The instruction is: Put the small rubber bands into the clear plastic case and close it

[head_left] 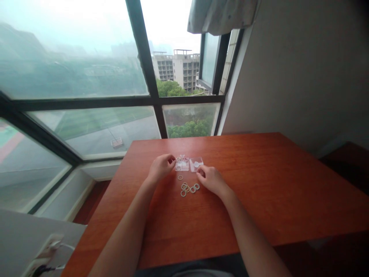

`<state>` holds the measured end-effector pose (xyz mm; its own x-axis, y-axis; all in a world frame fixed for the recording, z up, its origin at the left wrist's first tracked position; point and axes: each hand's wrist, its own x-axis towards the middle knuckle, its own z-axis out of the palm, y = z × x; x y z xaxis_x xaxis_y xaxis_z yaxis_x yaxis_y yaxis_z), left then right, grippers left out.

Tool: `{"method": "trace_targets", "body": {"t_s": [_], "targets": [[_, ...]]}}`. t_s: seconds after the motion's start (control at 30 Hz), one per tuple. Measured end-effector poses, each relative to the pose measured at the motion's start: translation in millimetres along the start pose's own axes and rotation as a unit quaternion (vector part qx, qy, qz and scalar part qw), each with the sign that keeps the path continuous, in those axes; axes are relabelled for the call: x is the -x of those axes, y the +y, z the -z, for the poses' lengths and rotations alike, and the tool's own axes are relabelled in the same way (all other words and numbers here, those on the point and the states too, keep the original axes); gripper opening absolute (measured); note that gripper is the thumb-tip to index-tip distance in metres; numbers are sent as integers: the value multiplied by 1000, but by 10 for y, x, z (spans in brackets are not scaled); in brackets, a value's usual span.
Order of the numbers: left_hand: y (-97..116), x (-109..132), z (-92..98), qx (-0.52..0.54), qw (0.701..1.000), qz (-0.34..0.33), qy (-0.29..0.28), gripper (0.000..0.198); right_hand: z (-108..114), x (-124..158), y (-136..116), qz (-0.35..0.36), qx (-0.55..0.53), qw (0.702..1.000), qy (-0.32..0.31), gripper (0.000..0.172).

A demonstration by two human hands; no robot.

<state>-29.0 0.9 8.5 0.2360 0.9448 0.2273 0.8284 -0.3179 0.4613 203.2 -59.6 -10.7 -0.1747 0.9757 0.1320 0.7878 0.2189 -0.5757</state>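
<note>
A small clear plastic box (182, 166) with compartments stands open on the table, some rings inside it. My left hand (162, 167) is closed at the box's left side, its fingertips against the edge. Right of the box lies its clear lid (196, 161), with a pale patch on it. My right hand (211, 179) has its fingers curled together at the lid's lower right corner; whatever they pinch is too small to make out. In front of the box are a single ring (180, 177) and a loose cluster of several pale rings (186, 187).
The reddish-brown wooden table (259, 184) reaches up to a window with dark frames (115, 103). A grey wall (276, 77) rises at the right. A wall socket with plugs (53, 246) is low on the left, beyond the table's edge.
</note>
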Motion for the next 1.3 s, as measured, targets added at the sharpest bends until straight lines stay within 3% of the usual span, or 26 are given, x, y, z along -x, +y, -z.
{"method": "trace_targets", "body": {"t_s": [0.13,0.3,0.5,0.8,1.1,1.3], "targets": [[25,17,9,-2,1000,24,-14,18,31,11,52,14,-24,999,-20,10],[16,16,-24,-22,999,39,-24,28,59,46,65,48,-59,993,-90,11],[38,19,-64,-18,998,41,-48,28,97,80,57,44,-38,989,-137,10],[149,62,-2,-35,997,29,-57,26,18,44,42,24,-32,995,-94,7],[254,97,66,-50,997,17,-61,18,-51,-7,28,18,-94,995,-2,7],[272,96,96,-20,999,-19,-32,13,-73,-23,6,19,-131,990,48,7]]}}
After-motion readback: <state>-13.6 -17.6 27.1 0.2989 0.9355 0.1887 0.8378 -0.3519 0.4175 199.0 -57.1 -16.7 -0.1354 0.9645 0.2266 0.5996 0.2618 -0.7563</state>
